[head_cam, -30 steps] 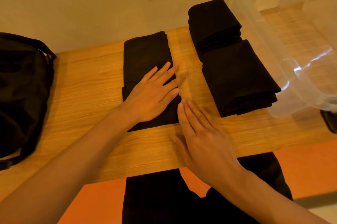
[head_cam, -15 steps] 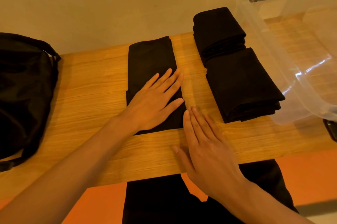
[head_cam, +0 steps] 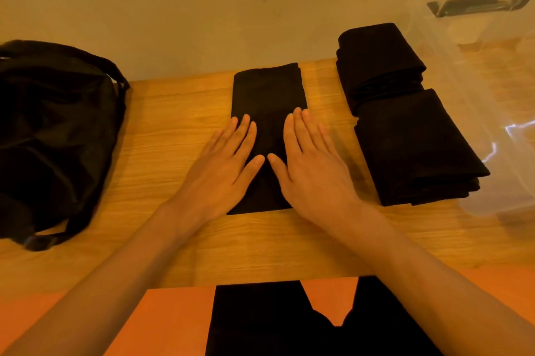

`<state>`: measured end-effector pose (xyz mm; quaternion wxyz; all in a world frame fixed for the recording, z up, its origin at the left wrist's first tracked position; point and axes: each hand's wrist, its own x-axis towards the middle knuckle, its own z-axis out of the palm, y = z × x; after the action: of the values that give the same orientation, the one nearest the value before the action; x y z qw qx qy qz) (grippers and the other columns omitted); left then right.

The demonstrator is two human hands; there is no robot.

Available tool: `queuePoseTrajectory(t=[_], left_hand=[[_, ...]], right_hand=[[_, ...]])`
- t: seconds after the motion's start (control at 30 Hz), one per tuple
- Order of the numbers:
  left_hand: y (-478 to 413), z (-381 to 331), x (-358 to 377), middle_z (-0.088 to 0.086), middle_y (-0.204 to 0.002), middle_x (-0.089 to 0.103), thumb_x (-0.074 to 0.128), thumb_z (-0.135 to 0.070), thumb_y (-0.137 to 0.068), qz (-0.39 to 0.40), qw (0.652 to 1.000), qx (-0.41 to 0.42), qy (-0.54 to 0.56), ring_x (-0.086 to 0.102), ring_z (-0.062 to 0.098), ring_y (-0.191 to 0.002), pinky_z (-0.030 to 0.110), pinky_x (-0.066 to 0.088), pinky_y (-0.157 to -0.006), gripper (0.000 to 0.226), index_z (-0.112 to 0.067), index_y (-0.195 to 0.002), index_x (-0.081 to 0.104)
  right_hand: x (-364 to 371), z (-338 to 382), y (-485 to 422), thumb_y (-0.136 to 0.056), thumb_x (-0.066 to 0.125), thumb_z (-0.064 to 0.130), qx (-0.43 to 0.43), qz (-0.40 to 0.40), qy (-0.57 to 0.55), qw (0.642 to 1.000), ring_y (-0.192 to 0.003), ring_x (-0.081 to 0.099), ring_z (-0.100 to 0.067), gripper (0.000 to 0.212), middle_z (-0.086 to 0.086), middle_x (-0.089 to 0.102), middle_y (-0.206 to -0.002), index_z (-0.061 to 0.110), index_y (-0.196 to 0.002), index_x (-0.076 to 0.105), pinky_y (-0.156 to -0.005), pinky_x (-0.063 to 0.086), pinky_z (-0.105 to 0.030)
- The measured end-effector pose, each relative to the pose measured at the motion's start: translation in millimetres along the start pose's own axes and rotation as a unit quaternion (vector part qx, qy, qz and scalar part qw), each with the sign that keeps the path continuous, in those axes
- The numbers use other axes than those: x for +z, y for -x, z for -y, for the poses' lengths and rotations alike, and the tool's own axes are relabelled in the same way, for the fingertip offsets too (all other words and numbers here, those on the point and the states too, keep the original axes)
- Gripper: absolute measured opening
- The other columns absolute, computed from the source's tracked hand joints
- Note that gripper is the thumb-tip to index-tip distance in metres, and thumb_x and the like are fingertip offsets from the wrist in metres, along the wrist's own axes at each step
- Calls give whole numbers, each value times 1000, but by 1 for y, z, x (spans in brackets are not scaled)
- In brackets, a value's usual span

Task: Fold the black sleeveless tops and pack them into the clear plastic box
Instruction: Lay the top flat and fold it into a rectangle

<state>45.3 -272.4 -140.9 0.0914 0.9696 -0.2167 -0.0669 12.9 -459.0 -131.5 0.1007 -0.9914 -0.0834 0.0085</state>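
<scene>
A black top, folded into a long narrow strip, lies in the middle of the wooden table. My left hand lies flat on its left edge, fingers straight. My right hand lies flat on its right edge, thumb tips nearly meeting over the cloth. Two stacks of folded black tops sit to the right, one nearer and one farther. The clear plastic box stands at the far right, beside the stacks.
A black bag with straps takes up the table's left end. A beige wall runs behind the table. Below the front edge I see an orange floor and dark-clad legs.
My right hand has moved from the bare table onto the strip's right edge. My left hand has shifted left to the strip's left edge. The camera view has shifted too.
</scene>
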Motion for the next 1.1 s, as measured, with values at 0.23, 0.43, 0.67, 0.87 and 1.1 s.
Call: queuePoseTrajectory(t=[0.23,0.43,0.67,0.87,1.1], left_hand=[[-2,11,3,-7,-169,-7,-14,-72,-91,-28,1000,7,5,-16,8,-154,36,-3,-128,85,-27,-162,1],[-33,35,-20,0,-156,40,20,-57,-105,-123,976,-46,174,33,17,-145,33,25,-119,63,-22,-154,40],[-129,56,-52,5,-113,66,57,-46,-100,-117,969,-163,140,60,25,-110,39,48,-92,43,-10,-123,62],[-171,58,-63,11,-109,69,86,-36,-79,-42,942,-234,236,65,26,-106,38,49,-81,48,-4,-111,69],[-185,61,-79,15,-133,60,81,-32,-85,73,938,-242,236,56,28,-110,33,41,-76,60,-2,-131,58]], right_hand=[[9,-1,-5,-99,5,62,44,57,-5,997,-154,-17,-22,81,-11,-15,-167,10,-159,-11,-127,-3,-41],[-20,-10,-33,-107,25,49,66,1,-109,992,-153,16,-29,66,-13,21,-165,12,-160,16,-123,20,-40],[-59,-30,-171,-102,49,31,180,60,-157,969,-117,54,-34,43,-18,53,-135,5,-135,45,-92,46,-39],[-63,-29,-200,-91,72,38,215,139,-204,945,-100,58,-26,47,-13,57,-110,4,-118,55,-83,45,-37],[-66,-37,-197,-93,66,9,256,145,-313,903,-57,42,-8,28,0,47,-72,14,-72,48,-39,38,-14]])
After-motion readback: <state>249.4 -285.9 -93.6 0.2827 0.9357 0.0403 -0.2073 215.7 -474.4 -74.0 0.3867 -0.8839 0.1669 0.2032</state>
